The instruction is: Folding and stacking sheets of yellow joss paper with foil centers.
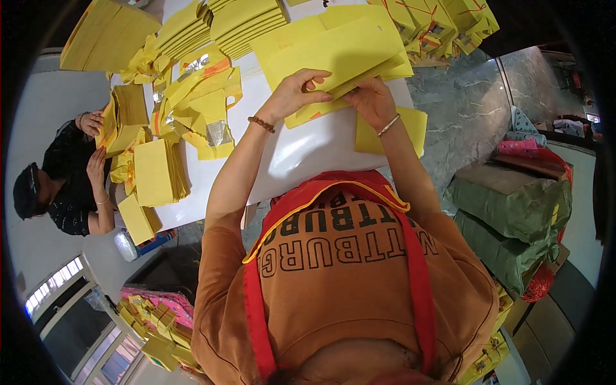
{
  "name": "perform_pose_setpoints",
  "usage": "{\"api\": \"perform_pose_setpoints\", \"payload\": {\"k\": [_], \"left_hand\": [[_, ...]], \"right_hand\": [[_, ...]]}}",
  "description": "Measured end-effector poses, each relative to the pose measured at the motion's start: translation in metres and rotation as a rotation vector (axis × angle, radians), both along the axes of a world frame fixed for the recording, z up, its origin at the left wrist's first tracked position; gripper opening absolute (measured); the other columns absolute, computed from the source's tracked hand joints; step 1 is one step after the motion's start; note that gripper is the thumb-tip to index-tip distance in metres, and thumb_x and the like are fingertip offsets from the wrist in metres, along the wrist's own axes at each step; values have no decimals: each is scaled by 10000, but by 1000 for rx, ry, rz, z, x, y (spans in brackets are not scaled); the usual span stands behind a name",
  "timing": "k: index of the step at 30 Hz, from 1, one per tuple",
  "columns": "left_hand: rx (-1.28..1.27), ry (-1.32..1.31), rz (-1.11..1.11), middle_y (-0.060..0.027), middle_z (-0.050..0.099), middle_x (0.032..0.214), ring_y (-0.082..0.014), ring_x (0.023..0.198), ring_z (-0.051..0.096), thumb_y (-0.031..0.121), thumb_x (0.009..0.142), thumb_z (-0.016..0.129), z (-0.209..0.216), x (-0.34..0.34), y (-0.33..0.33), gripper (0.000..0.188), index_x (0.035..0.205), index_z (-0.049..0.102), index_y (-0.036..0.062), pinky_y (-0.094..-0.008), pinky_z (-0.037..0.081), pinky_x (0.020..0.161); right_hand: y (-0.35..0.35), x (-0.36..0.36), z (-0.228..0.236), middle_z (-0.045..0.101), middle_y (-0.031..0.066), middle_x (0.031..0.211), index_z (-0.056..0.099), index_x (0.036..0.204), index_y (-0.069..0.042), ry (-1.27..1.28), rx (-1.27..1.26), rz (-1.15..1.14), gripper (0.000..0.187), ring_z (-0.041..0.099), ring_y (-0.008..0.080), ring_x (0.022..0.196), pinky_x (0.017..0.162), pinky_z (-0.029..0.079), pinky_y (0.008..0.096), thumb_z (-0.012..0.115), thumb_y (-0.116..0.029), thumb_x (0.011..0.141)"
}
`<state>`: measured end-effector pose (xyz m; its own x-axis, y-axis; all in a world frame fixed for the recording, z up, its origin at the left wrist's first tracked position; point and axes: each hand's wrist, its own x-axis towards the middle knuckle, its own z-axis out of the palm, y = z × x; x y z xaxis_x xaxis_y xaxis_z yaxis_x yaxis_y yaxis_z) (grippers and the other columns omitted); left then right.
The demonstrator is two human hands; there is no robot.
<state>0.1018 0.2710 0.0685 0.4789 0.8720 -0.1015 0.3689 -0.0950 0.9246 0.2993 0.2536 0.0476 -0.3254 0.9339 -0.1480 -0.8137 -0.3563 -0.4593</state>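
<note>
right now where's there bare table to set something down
Widest: the white table between the left forearm, yellow sheets and red apron. Smaller: a patch between that forearm and the near-left yellow stack. Crowded: the far edge, lined with yellow bundles, and the end by the co-worker.

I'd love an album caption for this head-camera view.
Left hand and right hand at yellow paper over a white table, another person at left.

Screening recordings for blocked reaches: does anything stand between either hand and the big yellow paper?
Nothing visible does. The left hand and right hand are both at the near edge of the big yellow paper. A smaller yellow sheet lies below the right forearm, not between.
</note>
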Motion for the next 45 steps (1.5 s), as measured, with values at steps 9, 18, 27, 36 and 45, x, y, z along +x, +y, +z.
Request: {"api": "perform_pose_setpoints", "payload": {"k": [9, 18, 27, 36, 45], "left_hand": [[82, -67, 139, -15, 539, 691, -85, 616, 433, 231, 820, 582, -14, 0, -1, 239, 884, 610, 3, -219, 399, 604], [-64, -61, 211, 13, 496, 622, -66, 591, 415, 247, 836, 562, -11, 3, -3, 263, 849, 607, -12, -220, 366, 536], [-25, -94, 325, 44, 470, 573, -44, 535, 378, 211, 826, 578, -6, -3, 1, 215, 803, 613, 0, -210, 333, 484], [-71, -79, 231, 49, 465, 561, -34, 531, 370, 227, 806, 609, -9, -2, -3, 217, 764, 620, 15, -195, 315, 477], [-94, -115, 49, 50, 462, 616, -22, 581, 389, 203, 769, 656, -2, 3, -5, 230, 881, 599, 11, -179, 355, 532]], "right_hand": [[2, 3, -6, 541, 115, 1061, 477, 1070, 11, -6, -80, 57, 268, 526, 244, 991, 858, 436, 394, 425, -26, 809], [1, -3, -6, 524, 117, 1092, 442, 1114, 26, -128, -95, -12, 285, 537, 226, 983, 850, 455, 366, 448, -13, 832], [3, -11, -12, 566, 105, 1014, 484, 1070, 14, -228, -159, -49, 248, 569, 208, 916, 794, 488, 335, 489, -45, 829], [1, -15, -2, 553, 100, 1026, 483, 1058, 10, -228, -202, -62, 240, 564, 211, 906, 775, 489, 336, 494, -21, 820], [1, -15, -7, 543, 109, 1067, 459, 1105, -3, -252, -158, -52, 254, 556, 209, 956, 806, 480, 343, 436, -64, 859]]}}
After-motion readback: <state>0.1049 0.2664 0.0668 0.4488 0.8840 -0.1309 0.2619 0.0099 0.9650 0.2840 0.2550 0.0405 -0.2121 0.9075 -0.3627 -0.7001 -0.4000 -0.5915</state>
